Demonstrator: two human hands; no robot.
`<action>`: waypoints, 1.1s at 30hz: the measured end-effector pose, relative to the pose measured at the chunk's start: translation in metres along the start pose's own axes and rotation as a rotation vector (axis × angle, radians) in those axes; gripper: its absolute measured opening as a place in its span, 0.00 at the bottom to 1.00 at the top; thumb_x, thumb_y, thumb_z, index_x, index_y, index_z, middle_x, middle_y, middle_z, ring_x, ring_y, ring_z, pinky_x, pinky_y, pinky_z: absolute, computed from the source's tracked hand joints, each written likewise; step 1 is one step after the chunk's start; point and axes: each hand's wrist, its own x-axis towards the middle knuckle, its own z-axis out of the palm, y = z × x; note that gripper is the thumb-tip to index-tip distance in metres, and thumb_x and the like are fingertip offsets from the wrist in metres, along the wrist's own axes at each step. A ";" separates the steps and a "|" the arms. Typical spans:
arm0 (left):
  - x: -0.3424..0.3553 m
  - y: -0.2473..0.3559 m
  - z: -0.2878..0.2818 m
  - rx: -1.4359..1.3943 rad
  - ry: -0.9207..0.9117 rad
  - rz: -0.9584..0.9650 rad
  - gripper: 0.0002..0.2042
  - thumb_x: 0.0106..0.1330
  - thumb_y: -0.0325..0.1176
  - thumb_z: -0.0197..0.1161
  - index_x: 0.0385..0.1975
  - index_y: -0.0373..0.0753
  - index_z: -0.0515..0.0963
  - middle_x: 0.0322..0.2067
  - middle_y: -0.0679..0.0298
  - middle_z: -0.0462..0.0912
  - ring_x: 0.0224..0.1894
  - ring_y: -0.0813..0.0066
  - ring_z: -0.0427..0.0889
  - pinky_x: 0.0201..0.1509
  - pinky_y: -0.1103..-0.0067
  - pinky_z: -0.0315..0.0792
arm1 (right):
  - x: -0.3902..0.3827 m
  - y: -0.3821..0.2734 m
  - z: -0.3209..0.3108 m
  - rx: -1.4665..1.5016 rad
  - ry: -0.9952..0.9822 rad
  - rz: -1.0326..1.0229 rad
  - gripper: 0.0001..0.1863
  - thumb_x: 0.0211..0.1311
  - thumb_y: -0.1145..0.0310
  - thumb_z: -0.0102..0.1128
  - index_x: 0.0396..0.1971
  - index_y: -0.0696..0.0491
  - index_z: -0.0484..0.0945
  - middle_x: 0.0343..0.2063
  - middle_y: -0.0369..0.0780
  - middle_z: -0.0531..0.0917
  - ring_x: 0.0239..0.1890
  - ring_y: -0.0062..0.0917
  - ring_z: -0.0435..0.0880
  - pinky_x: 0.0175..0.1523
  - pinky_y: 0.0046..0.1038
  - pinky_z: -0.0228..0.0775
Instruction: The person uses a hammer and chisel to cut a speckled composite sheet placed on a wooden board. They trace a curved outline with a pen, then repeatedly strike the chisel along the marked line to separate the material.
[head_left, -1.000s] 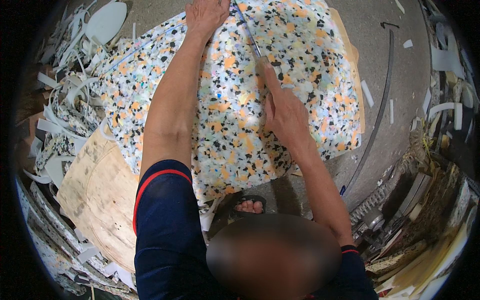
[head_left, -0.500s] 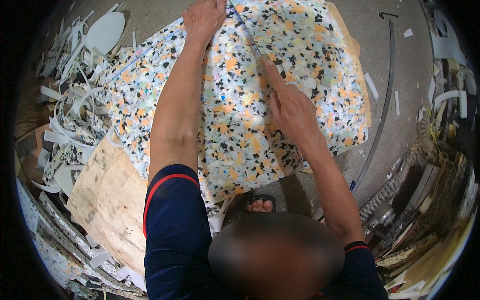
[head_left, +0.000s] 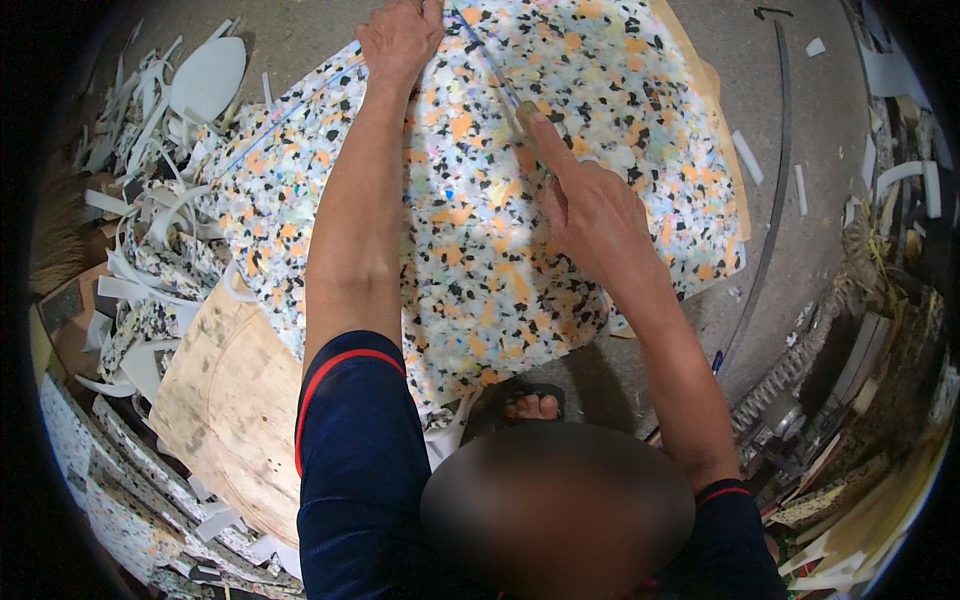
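A large speckled foam sheet (head_left: 480, 230), white with black, orange and pale green flecks, spreads out before me. My right hand (head_left: 595, 210) is closed round the handle of a long, thin-bladed knife (head_left: 490, 62), index finger stretched along it. The blade lies over the sheet, slanting up and left toward my other hand. At the far edge my left hand (head_left: 398, 45) bears down on the foam with bent fingers, some cut off by the picture's top. A blue line (head_left: 290, 108) runs along the sheet's left edge.
Foam offcuts (head_left: 150, 240) are heaped at the left, beside a round-marked wooden board (head_left: 235, 400). A long dark strip (head_left: 775, 190) lies on the concrete floor at the right. Beyond it are a coil spring (head_left: 785, 375) and more scraps. My sandalled foot (head_left: 532, 403) stands near the sheet.
The view has shifted slightly. Both hands keep nearly the same places; the knife still slants over the foam sheet, at most slightly moved.
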 end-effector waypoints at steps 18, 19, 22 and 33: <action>-0.004 0.004 -0.004 -0.060 0.024 -0.028 0.22 0.73 0.49 0.51 0.44 0.34 0.80 0.46 0.44 0.84 0.54 0.43 0.80 0.62 0.50 0.67 | -0.004 0.003 0.000 0.046 0.025 0.016 0.33 0.69 0.70 0.58 0.73 0.49 0.64 0.15 0.41 0.77 0.16 0.33 0.75 0.22 0.36 0.68; -0.004 0.004 -0.004 -0.048 0.020 -0.025 0.22 0.73 0.49 0.50 0.44 0.34 0.80 0.46 0.44 0.84 0.54 0.43 0.80 0.62 0.50 0.67 | 0.007 0.005 0.005 0.049 0.044 0.003 0.32 0.69 0.70 0.58 0.73 0.49 0.64 0.15 0.41 0.77 0.16 0.33 0.75 0.22 0.36 0.68; -0.004 0.005 -0.003 -0.041 -0.019 -0.039 0.23 0.74 0.50 0.50 0.45 0.34 0.81 0.47 0.44 0.84 0.54 0.44 0.80 0.64 0.49 0.65 | 0.025 0.005 0.016 0.052 0.084 -0.018 0.32 0.70 0.70 0.57 0.73 0.49 0.64 0.15 0.41 0.77 0.16 0.33 0.75 0.21 0.36 0.67; -0.007 0.001 0.003 -0.063 0.070 -0.034 0.25 0.75 0.52 0.48 0.52 0.35 0.78 0.51 0.45 0.83 0.59 0.44 0.78 0.70 0.47 0.59 | -0.032 0.011 0.001 0.017 0.007 0.011 0.34 0.69 0.71 0.57 0.75 0.48 0.62 0.17 0.41 0.78 0.16 0.30 0.74 0.20 0.34 0.65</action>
